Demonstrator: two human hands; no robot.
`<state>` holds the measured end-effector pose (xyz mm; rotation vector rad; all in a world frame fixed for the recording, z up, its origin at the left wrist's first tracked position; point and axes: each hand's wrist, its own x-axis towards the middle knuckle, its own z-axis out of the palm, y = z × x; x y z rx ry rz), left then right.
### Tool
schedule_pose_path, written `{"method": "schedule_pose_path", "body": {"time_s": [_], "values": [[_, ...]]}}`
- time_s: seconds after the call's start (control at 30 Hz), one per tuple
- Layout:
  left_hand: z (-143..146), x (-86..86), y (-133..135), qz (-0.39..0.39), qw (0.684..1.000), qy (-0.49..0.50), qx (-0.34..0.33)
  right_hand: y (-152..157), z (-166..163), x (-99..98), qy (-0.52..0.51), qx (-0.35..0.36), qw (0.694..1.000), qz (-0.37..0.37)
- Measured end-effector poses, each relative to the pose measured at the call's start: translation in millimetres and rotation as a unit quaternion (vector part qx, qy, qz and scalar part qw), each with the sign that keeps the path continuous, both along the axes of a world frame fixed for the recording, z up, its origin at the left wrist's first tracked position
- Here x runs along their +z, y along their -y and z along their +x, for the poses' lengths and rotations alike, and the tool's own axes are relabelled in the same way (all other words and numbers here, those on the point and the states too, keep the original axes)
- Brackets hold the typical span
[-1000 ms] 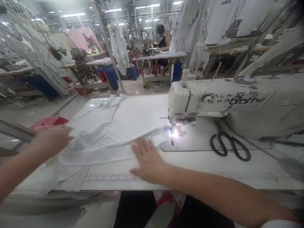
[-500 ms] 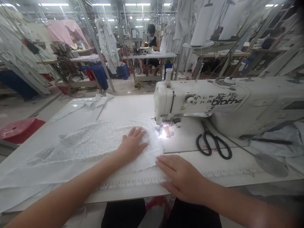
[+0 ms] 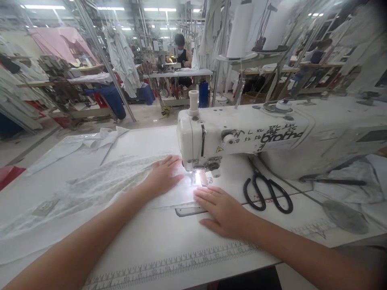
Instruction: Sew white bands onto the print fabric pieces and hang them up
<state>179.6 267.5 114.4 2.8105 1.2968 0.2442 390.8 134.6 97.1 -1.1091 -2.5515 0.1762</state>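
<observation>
White fabric (image 3: 121, 177) lies spread over the left of the sewing table and reaches the lit needle area of a white sewing machine (image 3: 223, 137). My left hand (image 3: 165, 175) rests flat on this fabric with fingers spread, just left of the presser foot. On the near side of the needle, my right hand (image 3: 220, 209) lies palm down, its fingertips at the fabric's right edge and its thumb apart from the fingers. A metal plate edge (image 3: 189, 211) shows beside the right hand. Neither hand grips anything visible.
Black-handled scissors (image 3: 267, 191) lie right of the needle. A printed ruler strip (image 3: 181, 264) runs along the table's front. Crumpled cloth (image 3: 350, 181) sits under the machine arm. Another cloth piece (image 3: 81, 145) lies at the back left. A co-worker (image 3: 181, 56) sits at a machine beyond.
Both hands and the fabric have moved away from the table's front edge, towards the needle. The fabric now uncovers more of the ruler strip and the plate edge. The camera view has shifted.
</observation>
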Motion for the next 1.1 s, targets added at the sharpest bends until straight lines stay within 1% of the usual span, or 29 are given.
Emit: {"method": "schedule_pose_path", "body": {"time_s": [0.07,0.1,0.23,0.33,0.5,0.67,1.1], "values": [[-1,2.4,8,0.007,1.000,0.027,-0.002,-1,0,-0.3,-0.009,-0.002,1.000,-0.002],[0,3.1,14,0.004,0.999,0.047,-0.014,-1,0,-0.5,-0.013,-0.003,1.000,-0.001],[1,-1.2,42,-0.063,0.984,0.136,-0.098,-1,1,-2.0,-0.025,-0.005,1.000,0.006],[-1,-9.0,54,-0.089,0.981,0.123,-0.124,0,1,-2.6,-0.035,-0.011,0.999,0.018],[-5,-14.5,51,-0.083,0.984,0.100,-0.122,-2,-1,-2.1,-0.025,-0.017,0.999,0.025],[-6,-14.7,45,-0.077,0.985,0.095,-0.121,-7,-1,-1.6,-0.004,-0.022,1.000,0.010],[-3,-12.5,40,-0.064,0.985,0.094,-0.132,-9,0,-0.4,0.001,-0.028,1.000,-0.003]]}}
